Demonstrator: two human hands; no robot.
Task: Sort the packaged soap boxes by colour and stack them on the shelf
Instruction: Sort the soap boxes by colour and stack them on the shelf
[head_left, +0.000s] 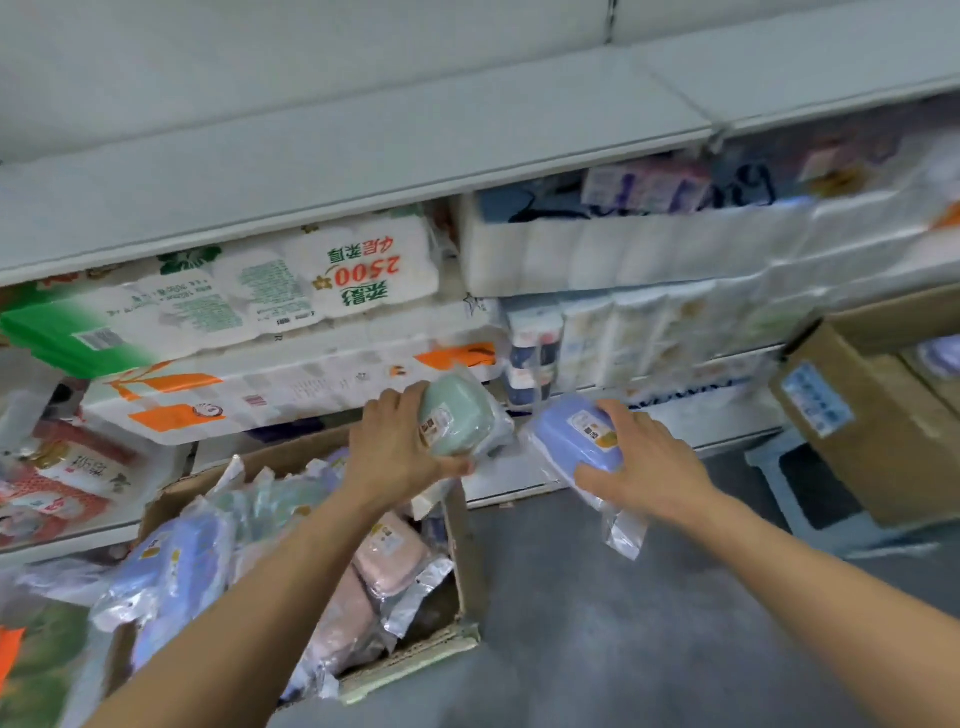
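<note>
My left hand (397, 449) grips a pale green soap box (457, 413) in clear plastic wrap, held up in front of the shelf. My right hand (647, 465) grips a lilac-blue soap box (569, 431), also wrapped, its loose plastic hanging below my palm. The two boxes are close together, just apart. Below my left arm an open cardboard carton (462, 551) on the floor holds several wrapped soap boxes, among them lilac ones (166, 566) on the left and pink ones (387, 553) on the right.
A grey shelf board (363, 150) runs above packs of toilet paper (291, 291) and tissue packs (649, 332). A brown cardboard box (857, 415) stands at the right, with a pale stool (795, 493) beside it. The floor (597, 623) is grey.
</note>
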